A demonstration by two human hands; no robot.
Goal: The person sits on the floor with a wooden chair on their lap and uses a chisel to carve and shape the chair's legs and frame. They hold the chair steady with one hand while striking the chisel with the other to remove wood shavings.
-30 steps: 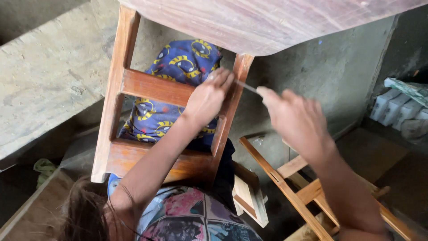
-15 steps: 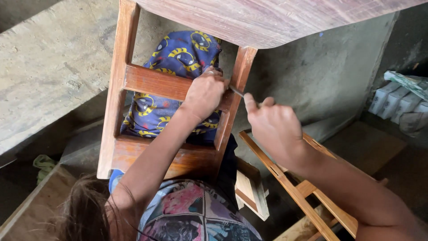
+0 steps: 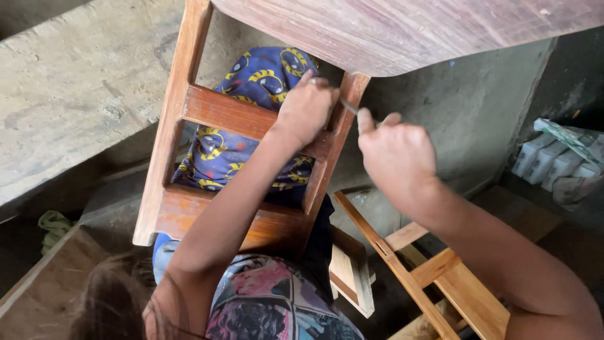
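Rough grey concrete floor [image 3: 82, 94], stained and scuffed, fills the left and top of the head view. A step or ledge drops to darker ground at lower left, where a crumpled green rag [image 3: 53, 223] lies. A grey concrete wall [image 3: 465, 119] runs behind on the right. At far right, a stack of pale wrapped packets [image 3: 553, 167] sits against the wall, in shadow.

A reddish-brown wooden chair [image 3: 242, 116], tipped with its legs and rungs toward the camera, lies across the person's lap; its broad smooth seat panel [image 3: 402, 31] spans the top of the view. Blue cloth with yellow ring pattern [image 3: 251, 79] shows through the frame between the rungs. A second light wooden frame of slats [image 3: 434, 271] lies on the floor at lower right, near a small pale wooden block [image 3: 349, 271].

Left hand [image 3: 306, 112]: fingers curled, pressed onto the upper rung where it meets the right leg of the chair, knuckles up. Whether it pinches anything beneath cannot be told.

Right hand [image 3: 396, 157]: closed in a loose fist, thumb raised, gripping a thin grey metal tool [image 3: 350, 108]. The tool's tip reaches the chair leg just beside the left fingertips. The two hands are near but apart.
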